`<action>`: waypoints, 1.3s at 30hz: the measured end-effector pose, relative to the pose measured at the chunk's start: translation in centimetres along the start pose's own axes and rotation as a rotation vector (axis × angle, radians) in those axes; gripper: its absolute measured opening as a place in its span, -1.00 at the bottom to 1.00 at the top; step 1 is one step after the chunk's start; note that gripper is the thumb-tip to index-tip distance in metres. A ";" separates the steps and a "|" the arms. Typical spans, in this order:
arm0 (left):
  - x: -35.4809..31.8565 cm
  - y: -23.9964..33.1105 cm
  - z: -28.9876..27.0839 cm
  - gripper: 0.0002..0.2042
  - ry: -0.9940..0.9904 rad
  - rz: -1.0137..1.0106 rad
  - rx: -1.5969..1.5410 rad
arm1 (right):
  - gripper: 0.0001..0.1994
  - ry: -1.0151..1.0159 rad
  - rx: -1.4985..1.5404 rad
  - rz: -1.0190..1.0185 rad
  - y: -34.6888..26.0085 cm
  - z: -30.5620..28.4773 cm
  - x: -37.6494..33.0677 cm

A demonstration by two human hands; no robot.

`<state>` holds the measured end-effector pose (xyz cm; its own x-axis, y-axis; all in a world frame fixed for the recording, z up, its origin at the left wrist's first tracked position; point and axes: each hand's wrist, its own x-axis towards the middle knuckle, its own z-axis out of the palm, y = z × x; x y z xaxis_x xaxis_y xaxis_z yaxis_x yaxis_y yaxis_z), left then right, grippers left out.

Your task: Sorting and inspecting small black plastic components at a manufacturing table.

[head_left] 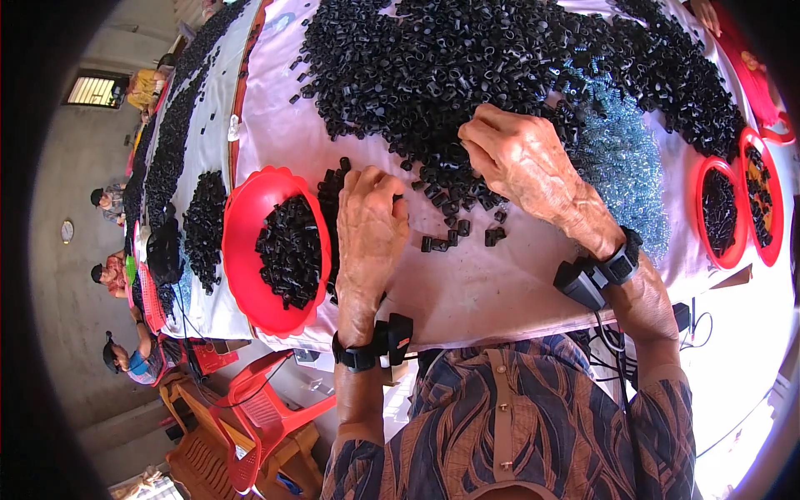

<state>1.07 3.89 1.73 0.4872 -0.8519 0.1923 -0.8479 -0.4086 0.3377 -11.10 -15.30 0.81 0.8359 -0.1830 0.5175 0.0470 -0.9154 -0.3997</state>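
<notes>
A wide heap of small black plastic ring-like parts (417, 67) covers the far middle of the table. My right hand (525, 162) is over its near edge, fingers curled down into the parts, with what they hold hidden. Just right of the red scalloped basin (243, 250), my left hand (371, 218) is closed, knuckles up. A dark bit shows by its fingertips, too small to name. Black parts lie in the basin, and a strip of them runs between it and my left hand. Some loose black parts (450, 240) sit between my hands.
Right of my right hand spreads a pile of clear bluish springs (621, 158). Red basins (707, 242) with parts stand at the far right. Another covered table with black parts (204, 217) is on the left, people beyond it. A red plastic chair (267, 400) stands below left.
</notes>
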 end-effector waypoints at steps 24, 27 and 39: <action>2.0 1.5 1.9 -0.77 0.084 -0.014 -0.200 | -0.86 0.011 -0.018 -0.027 -0.3 -0.2 0.1; 2.0 1.3 1.8 -0.78 0.060 -0.011 -0.229 | -0.85 -0.019 -0.015 -0.024 -0.3 -0.4 0.1; -0.3 2.3 1.0 -0.77 -0.049 0.007 -0.231 | -0.85 -0.037 -0.023 -0.031 -0.3 -0.3 0.0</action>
<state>-1.26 2.85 1.50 0.4656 -0.8718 0.1526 -0.7784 -0.3213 0.5393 -11.25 -15.11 1.18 0.8541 -0.1410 0.5006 0.0614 -0.9285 -0.3662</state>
